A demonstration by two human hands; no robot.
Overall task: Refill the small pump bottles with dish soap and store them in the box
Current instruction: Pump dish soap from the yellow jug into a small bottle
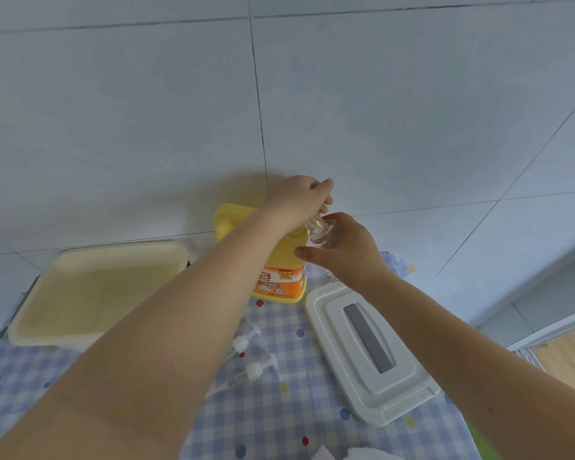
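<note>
Partly hidden: left hand [304, 197] pinches pump top; right hand [347, 252] grips clear bottle [322, 234].

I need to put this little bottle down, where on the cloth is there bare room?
Bare cloth lies near you, below the pump heads and left of the lid. It is crowded between tray, jug and lid.

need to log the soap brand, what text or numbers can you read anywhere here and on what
"120": on the small yellow patch at the top of the orange label on the yellow jug, only just legible.
The large white characters and small print on that label: too blurred, and partly hidden by the left arm.
Small bottle, white lid, cream tray: no text visible.
</note>
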